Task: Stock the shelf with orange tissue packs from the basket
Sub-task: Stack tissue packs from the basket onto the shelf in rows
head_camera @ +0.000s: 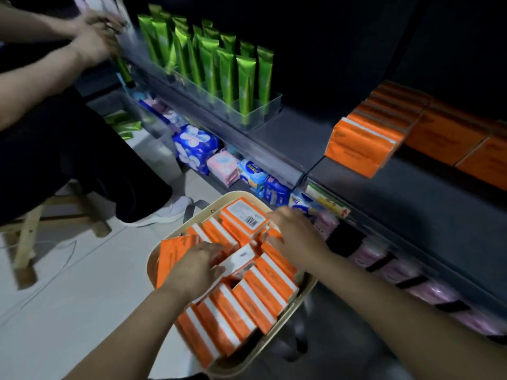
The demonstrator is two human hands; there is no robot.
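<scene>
Orange tissue packs (255,292) fill a beige basket (149,267) at lower centre of the frame, most standing on edge in rows with their white sides up. One pack with a barcode label (244,218) lies flat at the far end.

Left hand (197,267): in the basket, on the left part of the load. Its fingers and thumb are curled on either side of a white-edged pack, grasping it.

Right hand (296,234): on the far right part of the load, its fingers reaching down among the packs. The fingertips are hidden and blurred, so I cannot tell whether it grips anything.

More orange packs (365,144) are already stacked in rows on the dark grey shelf (384,193) at right of frame, with the front pack at the shelf edge.

Green tubes (219,67) stand upright in a clear tray (255,113) on the same shelf level, upper centre. Blue and pink wrapped packs (194,146) sit on the shelf below, and a price label (326,200) is on the shelf edge.

A second person sits on a wooden stool (27,237) at left, with both hands (93,37) at the shelf in the upper left. A white shoe (167,212) is just beside the basket.
</scene>
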